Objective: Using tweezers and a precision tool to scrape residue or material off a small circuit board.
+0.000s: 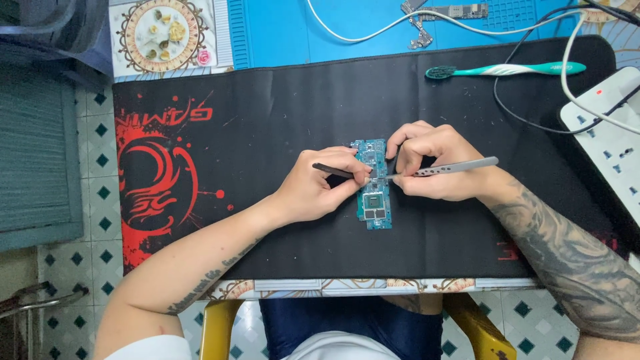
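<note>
No packages, labels, signs or screens are in sight around the hands. The nearest thing to a sign is the red swirling emblem with mirrored lettering (157, 180) printed on the long black desk mat (280, 100), lying on the counter well to the left of the left hand (320, 190), away from the right hand (437, 163).

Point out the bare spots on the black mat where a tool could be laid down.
Free: the black mat between the red design and the circuit board, and the strip below the board toward the near edge. Crowded: the far right, with the toothbrush, cables and power strip.
</note>
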